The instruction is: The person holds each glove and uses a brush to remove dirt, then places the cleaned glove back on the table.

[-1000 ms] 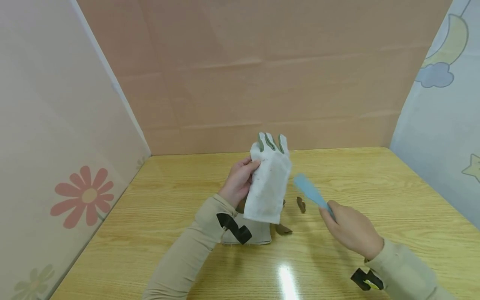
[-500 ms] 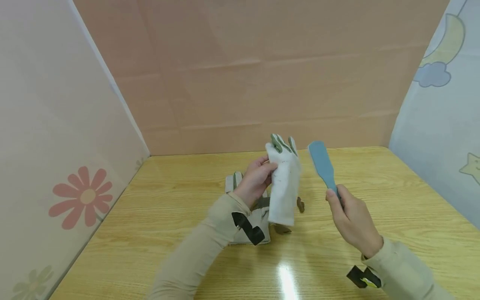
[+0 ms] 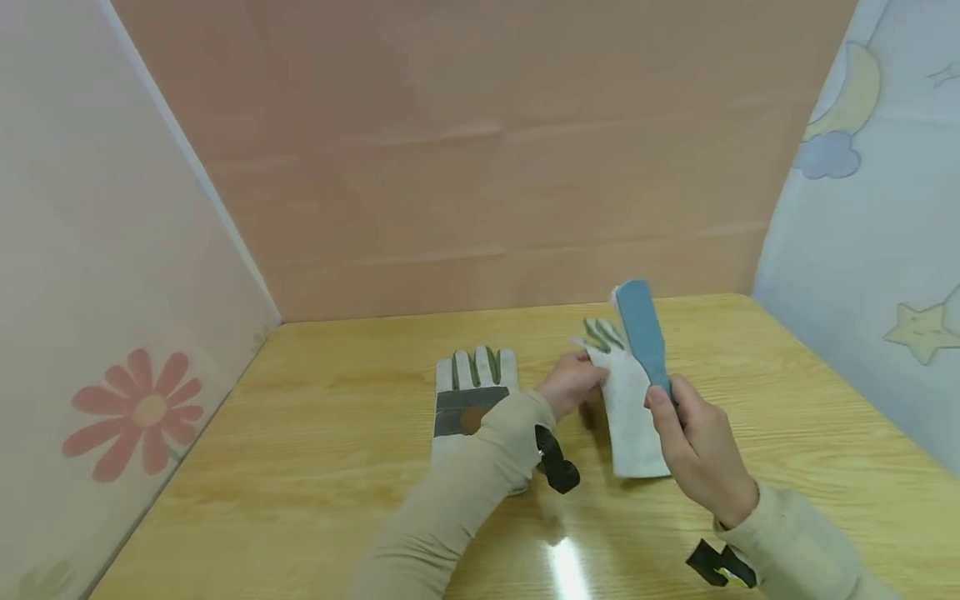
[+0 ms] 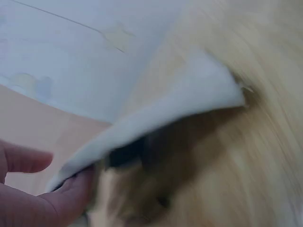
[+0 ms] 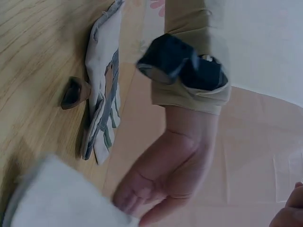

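My left hand (image 3: 572,383) pinches the left edge of a white work glove (image 3: 636,417) with green between its fingers. The glove hangs over the table, right of centre, cuff toward me. In the left wrist view, the white cuff (image 4: 208,90) is blurred. My right hand (image 3: 697,446) grips a blue-handled brush (image 3: 643,329), head up, a strip of white bristles along its left side. The brush overlaps the held glove in the head view. A second glove (image 3: 474,371), white with a grey band, lies on the table, partly covered by my left sleeve.
A curled brown piece (image 5: 73,93), like a dry leaf, lies beside the second glove in the right wrist view. The wooden table (image 3: 337,417) is bounded by a tan back panel (image 3: 480,167) and patterned side walls.
My left hand has carried the glove right and lowered it, uncovering more of the second glove. My right hand has turned the brush from slanting left to nearly upright.
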Action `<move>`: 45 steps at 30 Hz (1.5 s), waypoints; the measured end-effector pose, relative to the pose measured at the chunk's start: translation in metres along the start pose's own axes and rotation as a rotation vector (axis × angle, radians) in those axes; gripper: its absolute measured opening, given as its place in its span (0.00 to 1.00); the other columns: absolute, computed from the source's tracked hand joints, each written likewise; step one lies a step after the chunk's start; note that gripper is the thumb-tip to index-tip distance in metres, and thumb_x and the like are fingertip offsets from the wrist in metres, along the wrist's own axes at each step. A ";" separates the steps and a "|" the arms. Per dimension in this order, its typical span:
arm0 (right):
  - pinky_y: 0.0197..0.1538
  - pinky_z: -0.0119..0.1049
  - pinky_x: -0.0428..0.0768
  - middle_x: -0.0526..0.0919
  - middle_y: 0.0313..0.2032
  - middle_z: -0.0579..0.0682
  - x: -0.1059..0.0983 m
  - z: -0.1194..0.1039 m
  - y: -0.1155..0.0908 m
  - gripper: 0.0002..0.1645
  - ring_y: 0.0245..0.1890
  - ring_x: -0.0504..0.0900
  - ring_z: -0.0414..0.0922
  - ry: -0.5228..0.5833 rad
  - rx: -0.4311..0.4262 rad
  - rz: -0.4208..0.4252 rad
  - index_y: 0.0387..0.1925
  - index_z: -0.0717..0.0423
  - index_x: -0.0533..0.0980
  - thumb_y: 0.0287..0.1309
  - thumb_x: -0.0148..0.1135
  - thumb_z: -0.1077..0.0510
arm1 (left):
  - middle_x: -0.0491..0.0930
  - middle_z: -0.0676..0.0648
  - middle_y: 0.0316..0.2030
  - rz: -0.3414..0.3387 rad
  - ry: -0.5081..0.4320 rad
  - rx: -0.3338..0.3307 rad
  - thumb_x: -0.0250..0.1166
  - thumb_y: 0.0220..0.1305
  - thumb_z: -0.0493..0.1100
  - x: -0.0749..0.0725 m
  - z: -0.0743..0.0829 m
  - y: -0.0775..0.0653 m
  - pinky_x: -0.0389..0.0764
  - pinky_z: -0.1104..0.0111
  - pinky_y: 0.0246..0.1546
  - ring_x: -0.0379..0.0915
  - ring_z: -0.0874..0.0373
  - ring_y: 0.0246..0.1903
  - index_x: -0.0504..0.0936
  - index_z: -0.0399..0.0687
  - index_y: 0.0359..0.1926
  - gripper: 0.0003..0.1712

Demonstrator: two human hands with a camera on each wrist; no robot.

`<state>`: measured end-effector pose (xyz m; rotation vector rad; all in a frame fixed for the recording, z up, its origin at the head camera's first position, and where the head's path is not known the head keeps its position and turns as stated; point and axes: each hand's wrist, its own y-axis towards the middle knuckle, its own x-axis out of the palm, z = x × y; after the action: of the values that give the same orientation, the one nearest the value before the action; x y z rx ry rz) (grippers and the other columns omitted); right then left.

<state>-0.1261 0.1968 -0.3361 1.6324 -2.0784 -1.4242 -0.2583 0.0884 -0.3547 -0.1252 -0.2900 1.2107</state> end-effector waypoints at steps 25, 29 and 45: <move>0.14 0.25 0.53 0.53 0.11 0.41 0.006 0.011 -0.003 0.12 0.13 0.45 0.24 -0.056 0.048 -0.130 0.26 0.56 0.69 0.65 0.45 0.70 | 0.63 0.42 0.66 -0.044 0.565 0.074 0.50 0.70 0.50 -0.135 0.034 -0.037 0.63 0.52 0.64 0.60 0.43 0.65 0.62 0.46 0.66 0.28; 0.14 0.25 0.54 0.53 0.11 0.40 0.009 0.013 -0.003 0.12 0.14 0.45 0.24 -0.062 0.065 -0.156 0.27 0.55 0.68 0.65 0.45 0.69 | 0.62 0.38 0.65 0.043 0.597 0.058 0.50 0.71 0.48 -0.173 0.032 -0.056 0.65 0.53 0.64 0.61 0.42 0.64 0.61 0.40 0.66 0.28; 0.15 0.27 0.55 0.53 0.13 0.38 0.012 0.016 -0.005 0.14 0.12 0.47 0.28 -0.131 0.133 -0.306 0.26 0.54 0.65 0.70 0.41 0.61 | 0.78 0.38 0.48 0.102 0.534 -0.161 0.58 0.65 0.51 -0.200 -0.020 -0.067 0.80 0.67 0.44 0.79 0.55 0.43 0.69 0.28 0.58 0.31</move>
<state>-0.1369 0.1961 -0.3534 2.0352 -2.1022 -1.5475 -0.2565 -0.1212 -0.3879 -0.5977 0.0887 1.2063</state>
